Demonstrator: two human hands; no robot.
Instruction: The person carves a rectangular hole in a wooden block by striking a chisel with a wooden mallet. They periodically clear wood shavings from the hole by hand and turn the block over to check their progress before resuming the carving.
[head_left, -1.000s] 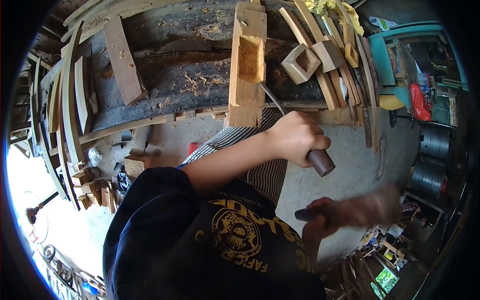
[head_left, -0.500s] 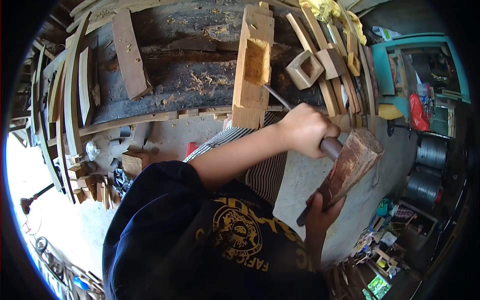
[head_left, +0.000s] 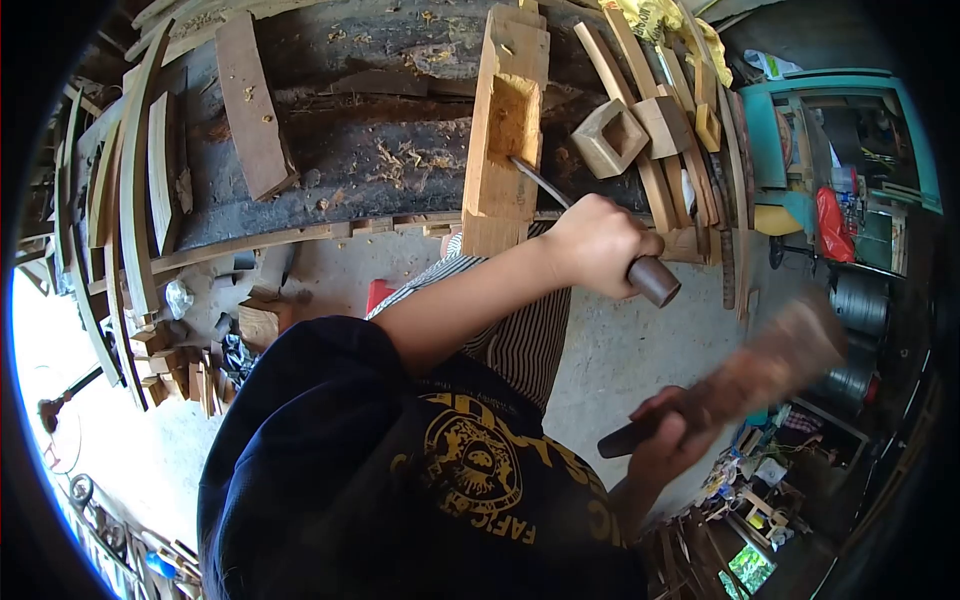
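My left hand (head_left: 603, 245) is closed around the handle of a chisel (head_left: 655, 281). The slim metal blade slants up and left, its tip at the near edge of a rectangular hollow in a wooden block (head_left: 495, 195). Pale, rough wood shows inside that hollow. Lower right, my right hand (head_left: 672, 440) grips the handle of a wooden mallet (head_left: 770, 365). The mallet's head is smeared by motion and stands apart from the chisel's end. Striped cloth (head_left: 530, 345) lies below my left forearm.
The block rests across a dark, chip-strewn timber bench (head_left: 400, 130). A brown board (head_left: 250, 110) lies on its left. To the right are a hollowed wood piece (head_left: 608, 140) and several strips. Offcuts (head_left: 185, 365) are piled on the floor, and a teal frame (head_left: 760, 130) stands at right.
The mallet has swung away from the chisel's handle end, down and right. The chisel tip has shifted slightly left, from the block's right edge onto the hollow's near edge.
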